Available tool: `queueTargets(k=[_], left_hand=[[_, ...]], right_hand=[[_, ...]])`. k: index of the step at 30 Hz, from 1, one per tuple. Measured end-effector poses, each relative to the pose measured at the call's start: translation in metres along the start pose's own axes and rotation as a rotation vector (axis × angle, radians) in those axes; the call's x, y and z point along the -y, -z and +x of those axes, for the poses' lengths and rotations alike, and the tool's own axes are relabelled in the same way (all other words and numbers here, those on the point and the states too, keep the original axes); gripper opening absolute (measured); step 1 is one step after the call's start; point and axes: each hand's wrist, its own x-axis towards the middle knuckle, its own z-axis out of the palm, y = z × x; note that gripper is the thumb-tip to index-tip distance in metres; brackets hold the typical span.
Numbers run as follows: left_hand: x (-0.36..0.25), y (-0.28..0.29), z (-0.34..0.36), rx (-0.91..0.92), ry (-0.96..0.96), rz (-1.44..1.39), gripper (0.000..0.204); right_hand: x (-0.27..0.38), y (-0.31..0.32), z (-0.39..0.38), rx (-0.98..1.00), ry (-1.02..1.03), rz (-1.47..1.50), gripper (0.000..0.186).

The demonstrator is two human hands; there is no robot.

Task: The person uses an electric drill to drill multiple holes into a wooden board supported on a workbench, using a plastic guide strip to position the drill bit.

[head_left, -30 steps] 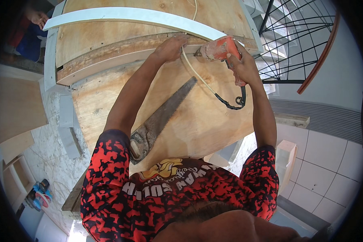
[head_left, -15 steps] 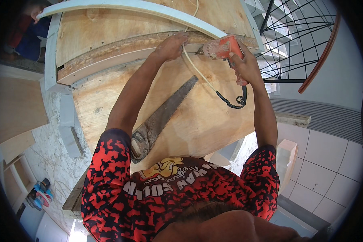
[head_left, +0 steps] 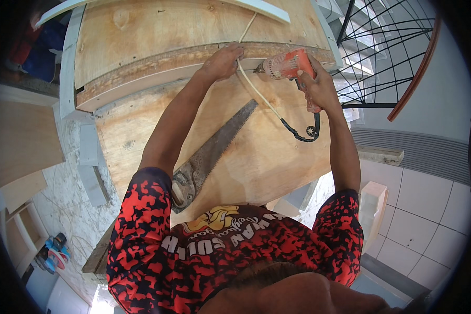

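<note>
My right hand (head_left: 315,86) is closed around the handle of a red power drill (head_left: 290,65), whose tip rests by the front face of a wooden rail (head_left: 141,82). My left hand (head_left: 222,63) has its fingers curled over the rail's top edge, left of the drill tip and beside the pale cord (head_left: 259,91). The cord runs down to a taped black loop under the drill. A handsaw (head_left: 217,146) lies diagonally on the plywood sheet (head_left: 277,157) before me, its handle toward my body. Above the rail, a long white strip (head_left: 261,11) crosses the upper plywood panel (head_left: 157,31).
A black metal railing (head_left: 382,63) with a reddish handrail (head_left: 413,78) stands at the right. Plywood offcuts (head_left: 23,136) and a pile of footwear (head_left: 52,251) are at the left. Another person's dark blue and red clothing (head_left: 39,57) shows at upper left.
The white strip has shifted upward and leftward, away from above the drill and my left hand. My hands and the drill have barely moved.
</note>
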Motion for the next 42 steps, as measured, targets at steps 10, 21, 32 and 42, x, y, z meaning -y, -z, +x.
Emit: queueTargets(k=[10,21,32,42], left_hand=[[-0.005,-0.001,0.0,0.015,0.023,0.001,0.026],[-0.003,-0.001,-0.005,0.041,0.016,0.057,0.025],[-0.002,-0.002,0.0,0.154,0.12,0.025,0.03],[0.002,-0.001,0.0,0.09,-0.019,0.073,0.035]], right_hand=[[0.018,0.0,0.025,0.197,0.04,-0.256,0.071],[0.044,0.01,0.03,0.439,-0.002,-0.411,0.076],[0.025,0.011,0.027,0.394,-0.109,-0.113,0.075],[0.031,0.008,0.023,0.334,-0.171,-0.1,0.072]])
